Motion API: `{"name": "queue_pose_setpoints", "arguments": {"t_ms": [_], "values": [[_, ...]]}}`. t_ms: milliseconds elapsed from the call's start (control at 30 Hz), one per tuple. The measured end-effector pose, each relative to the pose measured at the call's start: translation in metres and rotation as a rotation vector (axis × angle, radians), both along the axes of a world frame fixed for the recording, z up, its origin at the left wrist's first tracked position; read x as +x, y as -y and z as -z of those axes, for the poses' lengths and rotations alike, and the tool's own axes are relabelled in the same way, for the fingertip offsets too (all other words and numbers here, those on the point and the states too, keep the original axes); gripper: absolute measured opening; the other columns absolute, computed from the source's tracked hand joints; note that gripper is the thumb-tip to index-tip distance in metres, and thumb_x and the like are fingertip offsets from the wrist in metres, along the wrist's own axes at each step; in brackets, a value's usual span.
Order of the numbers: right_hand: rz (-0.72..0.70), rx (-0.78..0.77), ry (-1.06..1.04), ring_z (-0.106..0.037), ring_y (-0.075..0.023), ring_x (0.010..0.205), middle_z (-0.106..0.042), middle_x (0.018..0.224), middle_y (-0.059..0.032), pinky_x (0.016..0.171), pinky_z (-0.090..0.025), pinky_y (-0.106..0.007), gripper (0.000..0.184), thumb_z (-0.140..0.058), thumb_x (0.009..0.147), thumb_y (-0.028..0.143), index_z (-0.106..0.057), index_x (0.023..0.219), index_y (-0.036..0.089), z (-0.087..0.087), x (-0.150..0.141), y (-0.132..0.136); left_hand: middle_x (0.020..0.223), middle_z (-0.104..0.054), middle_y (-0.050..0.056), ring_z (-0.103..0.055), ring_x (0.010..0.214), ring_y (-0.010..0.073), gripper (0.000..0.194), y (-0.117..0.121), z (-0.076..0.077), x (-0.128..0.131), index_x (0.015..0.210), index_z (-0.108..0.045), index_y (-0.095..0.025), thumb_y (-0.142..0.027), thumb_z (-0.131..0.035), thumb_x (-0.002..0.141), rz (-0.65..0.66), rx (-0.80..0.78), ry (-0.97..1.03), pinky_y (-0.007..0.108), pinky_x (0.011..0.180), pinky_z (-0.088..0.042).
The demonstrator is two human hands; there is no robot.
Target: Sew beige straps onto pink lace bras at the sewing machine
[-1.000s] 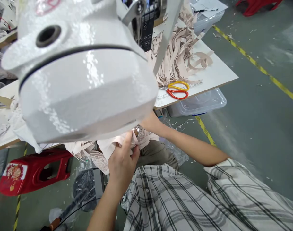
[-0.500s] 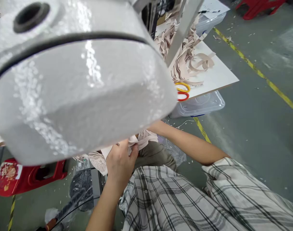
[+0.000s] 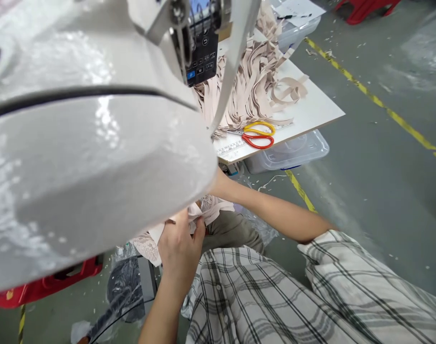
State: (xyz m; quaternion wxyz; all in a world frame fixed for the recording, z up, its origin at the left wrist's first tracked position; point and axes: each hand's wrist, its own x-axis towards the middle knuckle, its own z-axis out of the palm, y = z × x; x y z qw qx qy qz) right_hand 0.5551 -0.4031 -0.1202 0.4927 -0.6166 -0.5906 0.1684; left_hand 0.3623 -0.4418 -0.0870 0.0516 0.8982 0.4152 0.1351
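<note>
The large pale head of a sewing machine (image 3: 113, 181) fills the upper left and covers part of the work. Just under its lower edge, my left hand (image 3: 179, 246) has its thumb and fingers closed on pale pink fabric (image 3: 218, 209), the fingertips partly hidden. A lace piece (image 3: 148, 247) of the same colour hangs to the left of that hand. My right forearm (image 3: 271, 208) reaches in from the right, and the machine head conceals the hand at its end. What the right fingers touch cannot be seen.
A white side table (image 3: 321, 110) carries a heap of pale fabric strips (image 3: 246, 86), yellow-and-red-handled scissors (image 3: 259, 135) and a ruler (image 3: 234, 147). A clear plastic box (image 3: 303, 150) sits below it. Behind the machine is a control panel (image 3: 203, 57). A red stool (image 3: 56, 285) stands lower left.
My view has shifted, so the machine head sits further left and lower, exposing the control panel and the whole scissors. My left hand keeps its hold on the fabric, nearly unmoved.
</note>
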Motion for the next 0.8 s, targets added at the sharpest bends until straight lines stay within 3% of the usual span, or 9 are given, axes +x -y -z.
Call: {"name": "queue_pose_setpoints", "arguments": {"t_ms": [200,367,500,700,800], "values": [[-0.018,0.049,-0.082,-0.058,-0.0232,0.094,-0.060,0.105,-0.0094,0.085,-0.051,-0.037,0.023,-0.056,0.085,0.021,-0.059,0.107,0.019,0.002,0.003,-0.001,0.106,-0.073,0.016,-0.071,0.089,0.0282,0.056,0.003,-0.001,0.007,0.143,-0.049,-0.015,-0.036,-0.060,0.092,0.042,0.029,0.027,0.033,0.070,-0.053],[-0.006,0.049,-0.180,-0.054,-0.0167,0.076,-0.061,0.105,-0.0063,0.079,-0.049,-0.033,0.030,-0.058,0.084,0.020,-0.059,0.114,0.019,-0.001,0.004,0.004,0.099,-0.075,0.014,-0.071,0.080,0.0259,0.058,0.005,-0.001,0.009,0.145,-0.047,-0.014,-0.034,-0.061,0.092,0.059,0.036,0.025,0.031,0.067,-0.053],[-0.023,0.063,-0.226,-0.050,-0.0137,0.070,-0.062,0.104,-0.0038,0.069,-0.045,-0.029,0.034,-0.064,0.084,0.028,-0.059,0.117,0.020,0.001,0.002,0.006,0.117,-0.071,0.020,-0.070,0.100,0.0318,0.056,0.004,-0.001,0.002,0.143,-0.049,-0.013,-0.034,-0.060,0.092,0.052,0.045,0.021,0.035,0.073,-0.055],[0.013,0.063,-0.432,-0.050,-0.0101,0.064,-0.059,0.101,-0.0008,0.063,-0.045,-0.027,0.038,-0.066,0.085,0.029,-0.055,0.122,0.025,0.009,0.002,0.012,0.109,-0.074,0.016,-0.073,0.091,0.0267,0.059,0.003,0.001,0.003,0.147,-0.043,-0.015,-0.031,-0.060,0.093,0.102,0.021,0.025,0.030,0.067,-0.054],[0.023,0.054,-0.525,-0.051,-0.0098,0.064,-0.058,0.103,-0.0014,0.063,-0.047,-0.027,0.041,-0.068,0.085,0.034,-0.054,0.123,0.026,0.013,-0.001,0.018,0.118,-0.071,0.018,-0.070,0.103,0.0301,0.058,0.001,0.001,-0.001,0.146,-0.045,-0.015,-0.031,-0.060,0.093,0.114,0.038,0.050,0.036,0.077,-0.056]]}}
